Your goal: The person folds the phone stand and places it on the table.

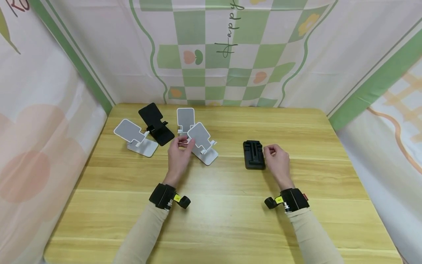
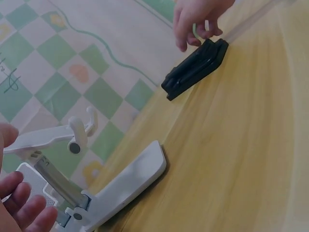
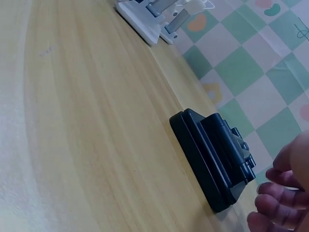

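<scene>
An unfolded white phone stand with a grey face (image 1: 199, 135) stands left of the table's middle. My left hand (image 1: 178, 156) is at its left edge, thumb beside the upper plate, fingers loosely bent. In the left wrist view, the fingers (image 2: 29, 208) are spread from the thumb, beside the stand's metal arm (image 2: 60, 181). A black phone stand (image 1: 254, 156), folded flat, lies on the right. My right hand (image 1: 278, 161) is right beside its right edge, fingers loosely curled with nothing in them; the right wrist view shows a gap between fingertips and stand.
Behind the front stand is another white phone stand (image 1: 185, 116), partly covered. Farther left are an unfolded black stand (image 1: 155, 123) and a third white one (image 1: 130, 132). The wooden table (image 1: 230, 220) meets a patterned cloth (image 1: 217, 80) at its back edge.
</scene>
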The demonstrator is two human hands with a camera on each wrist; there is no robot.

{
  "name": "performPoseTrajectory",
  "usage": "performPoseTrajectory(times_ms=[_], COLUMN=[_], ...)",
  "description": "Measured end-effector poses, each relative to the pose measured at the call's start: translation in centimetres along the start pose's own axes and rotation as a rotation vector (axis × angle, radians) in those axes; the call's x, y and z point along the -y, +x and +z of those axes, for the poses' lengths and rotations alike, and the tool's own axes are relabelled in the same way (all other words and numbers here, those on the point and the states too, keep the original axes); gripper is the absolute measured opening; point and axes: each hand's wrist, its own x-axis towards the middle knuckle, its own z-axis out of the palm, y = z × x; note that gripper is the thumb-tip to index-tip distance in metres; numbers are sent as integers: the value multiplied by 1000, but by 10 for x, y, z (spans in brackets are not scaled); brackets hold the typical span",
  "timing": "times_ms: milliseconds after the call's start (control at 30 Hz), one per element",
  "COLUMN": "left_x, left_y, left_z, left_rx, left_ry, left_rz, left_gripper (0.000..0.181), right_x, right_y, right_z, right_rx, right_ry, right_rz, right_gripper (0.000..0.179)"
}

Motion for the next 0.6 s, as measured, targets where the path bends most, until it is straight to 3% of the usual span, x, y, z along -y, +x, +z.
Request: performPoseTrajectory(times_ms=[367,600], left_x=[0,-2], left_y=[11,14], left_z=[9,16], left_rx=[83,137], left_ry=[-47,-68], left_rz=[34,-8], left_gripper=[70,77], right_x=[12,14], right_y=[-7,-9], right_z=[2,3], right_rx=[-12,-18], right_ry=[120,152], right_rz=[-119,-133], right_gripper=[30,31])
